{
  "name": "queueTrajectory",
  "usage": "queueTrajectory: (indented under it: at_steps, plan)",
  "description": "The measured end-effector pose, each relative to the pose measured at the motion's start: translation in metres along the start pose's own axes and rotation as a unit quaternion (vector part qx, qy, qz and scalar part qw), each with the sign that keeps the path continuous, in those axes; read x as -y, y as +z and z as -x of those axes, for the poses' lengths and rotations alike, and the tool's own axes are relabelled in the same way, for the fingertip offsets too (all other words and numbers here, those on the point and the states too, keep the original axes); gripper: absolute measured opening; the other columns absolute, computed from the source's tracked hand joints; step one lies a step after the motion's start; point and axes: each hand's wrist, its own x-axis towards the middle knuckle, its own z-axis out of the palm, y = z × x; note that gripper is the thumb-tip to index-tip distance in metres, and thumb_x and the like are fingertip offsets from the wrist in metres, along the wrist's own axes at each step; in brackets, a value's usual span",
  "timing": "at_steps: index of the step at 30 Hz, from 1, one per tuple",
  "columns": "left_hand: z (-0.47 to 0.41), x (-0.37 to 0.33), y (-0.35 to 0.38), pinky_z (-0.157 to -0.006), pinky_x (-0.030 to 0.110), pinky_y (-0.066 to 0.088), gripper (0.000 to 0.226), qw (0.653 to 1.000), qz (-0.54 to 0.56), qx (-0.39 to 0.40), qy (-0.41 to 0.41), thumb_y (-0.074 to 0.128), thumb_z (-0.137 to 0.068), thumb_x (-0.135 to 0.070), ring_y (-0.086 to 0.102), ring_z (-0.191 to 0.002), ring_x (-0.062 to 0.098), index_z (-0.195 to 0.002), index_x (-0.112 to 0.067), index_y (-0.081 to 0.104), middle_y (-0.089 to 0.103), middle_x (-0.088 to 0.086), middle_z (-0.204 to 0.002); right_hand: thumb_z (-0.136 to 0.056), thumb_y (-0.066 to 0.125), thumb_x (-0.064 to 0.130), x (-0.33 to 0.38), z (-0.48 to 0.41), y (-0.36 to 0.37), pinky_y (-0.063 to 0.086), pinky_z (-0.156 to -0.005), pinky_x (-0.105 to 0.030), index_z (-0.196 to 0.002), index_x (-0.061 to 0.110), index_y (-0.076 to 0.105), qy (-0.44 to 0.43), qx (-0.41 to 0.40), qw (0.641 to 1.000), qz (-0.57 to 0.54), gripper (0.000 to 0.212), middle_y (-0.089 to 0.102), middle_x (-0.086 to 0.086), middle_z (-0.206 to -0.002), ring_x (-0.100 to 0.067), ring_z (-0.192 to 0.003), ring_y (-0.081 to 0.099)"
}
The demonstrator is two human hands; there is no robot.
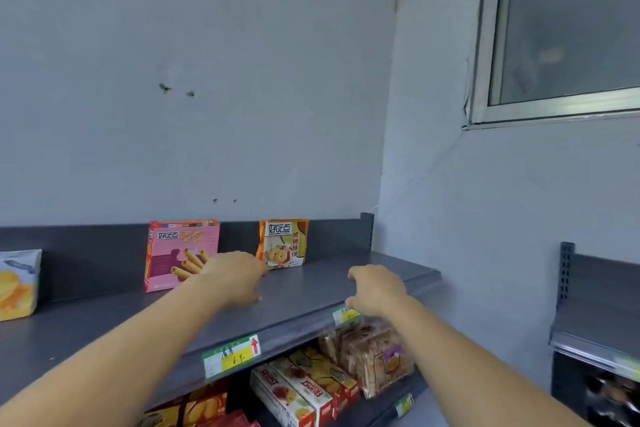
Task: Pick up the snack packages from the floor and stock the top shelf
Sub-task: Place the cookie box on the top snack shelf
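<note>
On the grey top shelf [311,291] a pink snack box [173,250] stands upright against the back panel. An orange snack box [284,243] stands upright to its right. My left hand [239,277] hovers over the shelf between the two boxes, just in front of them, fingers loosely curled, holding nothing. My right hand [377,288] hangs above the shelf's front edge further right, fingers loosely curled and empty. A pale blue and yellow package [17,282] stands at the shelf's far left.
Below the top shelf, a lower shelf holds red and white snack boxes [298,392] and clear bagged snacks [377,357]. Price labels [232,355] line the shelf edge. Another shelf unit [595,322] stands at the right, below a window [568,28].
</note>
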Motion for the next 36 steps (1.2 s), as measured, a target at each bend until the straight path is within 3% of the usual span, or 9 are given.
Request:
queueTrajectory:
  at_steps: [6, 11, 20, 26, 33, 36]
  plan:
    - [-0.026, -0.043, 0.010, -0.092, 0.042, 0.050, 0.047, 0.997, 0.008, 0.000, 0.075, 0.055, -0.089, -0.046, 0.052, -0.119, 0.023, -0.131, -0.026, 0.049, 0.055, 0.000, -0.131, -0.087, 0.061, 0.028, -0.044, 0.029, 0.008, 0.049, -0.093, -0.040, -0.125, 0.016, 0.053, 0.063, 0.015, 0.997, 0.040, 0.040, 0.058, -0.007, -0.126, -0.030, -0.117, 0.053]
    - [-0.042, -0.085, 0.015, -0.091, 0.038, 0.049, 0.048, 0.990, 0.019, -0.022, 0.141, 0.055, -0.090, -0.045, 0.051, -0.121, 0.023, -0.132, -0.024, 0.049, 0.054, 0.001, -0.132, -0.088, 0.062, 0.030, -0.083, 0.062, 0.010, 0.047, -0.097, -0.039, -0.131, 0.017, 0.050, 0.124, 0.037, 0.990, 0.057, 0.047, 0.054, -0.005, -0.133, -0.028, -0.122, 0.050]
    - [-0.049, -0.175, 0.015, -0.088, 0.035, 0.051, 0.039, 0.969, 0.060, -0.034, 0.238, 0.052, -0.091, -0.036, 0.056, -0.114, 0.020, -0.129, -0.028, 0.052, 0.058, -0.002, -0.125, -0.087, 0.059, 0.019, -0.147, 0.137, 0.009, 0.047, -0.085, -0.037, -0.125, 0.015, 0.054, 0.212, 0.034, 0.972, 0.093, 0.039, 0.058, -0.009, -0.124, -0.030, -0.115, 0.052]
    - [-0.041, -0.241, 0.006, -0.094, 0.039, 0.048, 0.048, 0.955, 0.066, -0.028, 0.288, 0.053, -0.089, -0.040, 0.050, -0.123, 0.022, -0.135, -0.027, 0.047, 0.053, 0.000, -0.135, -0.083, 0.060, 0.019, -0.190, 0.197, 0.002, 0.045, -0.073, -0.033, -0.116, 0.016, 0.056, 0.262, 0.043, 0.959, 0.098, 0.033, 0.060, -0.005, -0.117, -0.028, -0.106, 0.056]
    - [-0.016, -0.329, -0.005, -0.096, 0.036, 0.044, 0.054, 0.935, 0.077, -0.006, 0.347, 0.052, -0.092, -0.044, 0.047, -0.126, 0.022, -0.141, -0.026, 0.041, 0.048, 0.001, -0.138, -0.084, 0.062, 0.023, -0.239, 0.274, -0.001, 0.050, -0.084, -0.038, -0.126, 0.020, 0.054, 0.309, 0.072, 0.943, 0.099, 0.043, 0.059, -0.004, -0.122, -0.027, -0.113, 0.055]
    - [-0.001, -0.374, -0.010, -0.095, 0.036, 0.044, 0.054, 0.923, 0.078, 0.004, 0.378, 0.052, -0.092, -0.045, 0.046, -0.126, 0.023, -0.141, -0.025, 0.040, 0.049, 0.002, -0.138, -0.085, 0.060, 0.022, -0.264, 0.313, -0.001, 0.051, -0.082, -0.038, -0.122, 0.017, 0.056, 0.331, 0.087, 0.934, 0.104, 0.037, 0.061, -0.005, -0.118, -0.027, -0.109, 0.056]
